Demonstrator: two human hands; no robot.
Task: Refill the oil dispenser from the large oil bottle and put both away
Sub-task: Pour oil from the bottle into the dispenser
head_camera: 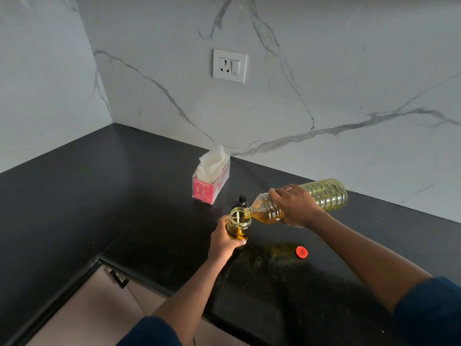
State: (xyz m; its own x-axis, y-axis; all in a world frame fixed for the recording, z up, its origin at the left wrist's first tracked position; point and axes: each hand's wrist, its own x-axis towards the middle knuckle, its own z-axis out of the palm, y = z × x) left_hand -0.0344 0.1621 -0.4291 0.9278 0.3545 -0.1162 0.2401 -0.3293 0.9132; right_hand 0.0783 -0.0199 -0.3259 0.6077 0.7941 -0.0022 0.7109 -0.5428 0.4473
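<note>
My right hand (296, 206) grips the large clear oil bottle (326, 194) around its middle and holds it tipped almost flat, neck to the left. Golden oil runs from its mouth into the open glass oil dispenser (239, 224). That small jar stands on the black counter (149, 221), partly filled, with my left hand (223, 242) wrapped around its left side. Just behind the jar rests the dispenser's black spout top (241, 200). The bottle's red cap (301, 252) lies on the counter to the right of the jar.
A pink tissue box (210, 182) with white tissues sticking out stands behind the jar near the marble wall. A white wall socket (229, 66) is above it. The counter's front edge and a drawer handle (119, 279) are at lower left.
</note>
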